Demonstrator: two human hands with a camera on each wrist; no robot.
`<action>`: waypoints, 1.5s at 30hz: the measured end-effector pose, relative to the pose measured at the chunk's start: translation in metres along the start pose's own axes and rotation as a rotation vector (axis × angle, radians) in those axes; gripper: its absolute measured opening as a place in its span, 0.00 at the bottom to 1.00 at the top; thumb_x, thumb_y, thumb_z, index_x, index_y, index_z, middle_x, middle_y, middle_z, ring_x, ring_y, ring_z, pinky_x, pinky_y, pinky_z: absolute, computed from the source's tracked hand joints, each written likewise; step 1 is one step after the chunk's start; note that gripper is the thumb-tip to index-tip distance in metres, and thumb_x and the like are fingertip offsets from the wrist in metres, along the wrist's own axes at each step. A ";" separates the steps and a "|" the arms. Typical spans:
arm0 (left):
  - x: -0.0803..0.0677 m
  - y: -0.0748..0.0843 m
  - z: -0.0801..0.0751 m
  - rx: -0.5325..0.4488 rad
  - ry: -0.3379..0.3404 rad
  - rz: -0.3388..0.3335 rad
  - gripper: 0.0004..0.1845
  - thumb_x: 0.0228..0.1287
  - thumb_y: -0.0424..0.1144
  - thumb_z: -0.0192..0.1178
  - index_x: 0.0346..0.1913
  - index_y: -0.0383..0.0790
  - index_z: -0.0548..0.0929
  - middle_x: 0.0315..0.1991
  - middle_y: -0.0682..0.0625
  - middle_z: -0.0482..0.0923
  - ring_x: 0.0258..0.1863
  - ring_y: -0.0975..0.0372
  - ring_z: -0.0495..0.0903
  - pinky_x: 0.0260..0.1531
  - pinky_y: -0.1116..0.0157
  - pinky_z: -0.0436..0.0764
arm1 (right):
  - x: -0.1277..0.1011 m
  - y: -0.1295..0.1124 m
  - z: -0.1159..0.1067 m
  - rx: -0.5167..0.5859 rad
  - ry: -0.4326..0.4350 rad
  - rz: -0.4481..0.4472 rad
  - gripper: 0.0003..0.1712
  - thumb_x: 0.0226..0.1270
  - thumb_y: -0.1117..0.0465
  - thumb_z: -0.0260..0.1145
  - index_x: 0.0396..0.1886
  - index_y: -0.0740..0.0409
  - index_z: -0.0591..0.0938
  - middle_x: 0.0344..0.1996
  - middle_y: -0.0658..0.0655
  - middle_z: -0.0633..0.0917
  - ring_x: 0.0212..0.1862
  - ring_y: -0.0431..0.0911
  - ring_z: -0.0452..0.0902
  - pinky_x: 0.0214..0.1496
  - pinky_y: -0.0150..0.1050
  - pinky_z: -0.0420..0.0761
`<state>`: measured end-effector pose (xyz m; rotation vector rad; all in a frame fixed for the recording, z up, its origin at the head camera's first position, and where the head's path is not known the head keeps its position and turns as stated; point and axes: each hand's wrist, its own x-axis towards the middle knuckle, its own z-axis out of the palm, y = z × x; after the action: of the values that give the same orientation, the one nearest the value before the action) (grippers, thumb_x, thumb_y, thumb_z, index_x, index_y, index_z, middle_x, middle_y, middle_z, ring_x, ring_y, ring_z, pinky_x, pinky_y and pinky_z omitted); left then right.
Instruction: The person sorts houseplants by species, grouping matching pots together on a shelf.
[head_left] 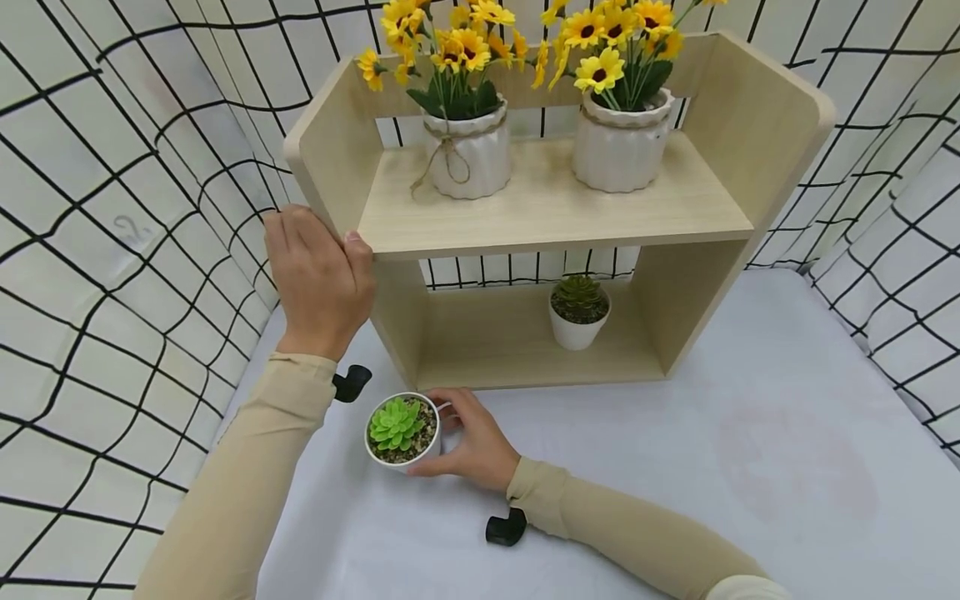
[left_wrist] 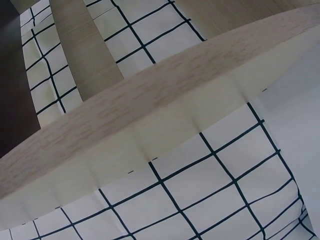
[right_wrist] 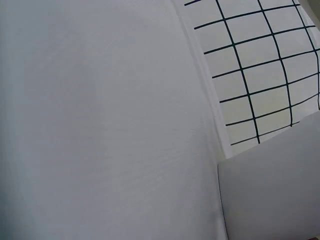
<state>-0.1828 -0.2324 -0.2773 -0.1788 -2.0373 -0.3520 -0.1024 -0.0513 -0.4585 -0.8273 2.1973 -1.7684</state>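
right hand (head_left: 474, 446) curled round a little white succulent pot (head_left: 402, 432), left hand (head_left: 318, 279) gripping the pale wood shelf (head_left: 555, 218) edge, probably laminate

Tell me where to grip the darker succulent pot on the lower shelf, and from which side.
Grip the white pot round its wall below the rim, coming in level from the open front. The upper shelf board roofs it, ruling out a reach from above, and the plant fills its mouth. It tapers downward, so hold near the rim.

Pretty bright, even light all round, only soft shadows; head view bends at the edges, wrist views look slightly soft.
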 end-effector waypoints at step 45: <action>0.000 0.000 0.002 -0.011 0.013 -0.007 0.22 0.69 0.44 0.39 0.49 0.24 0.66 0.38 0.29 0.64 0.41 0.40 0.60 0.43 0.48 0.59 | -0.002 0.004 -0.009 -0.021 0.039 0.007 0.55 0.39 0.57 0.87 0.71 0.52 0.71 0.63 0.52 0.79 0.61 0.45 0.77 0.63 0.34 0.80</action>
<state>-0.1844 -0.2316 -0.2777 -0.1753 -2.0235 -0.3684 -0.1066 -0.0425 -0.4603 -0.7950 2.2448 -1.7755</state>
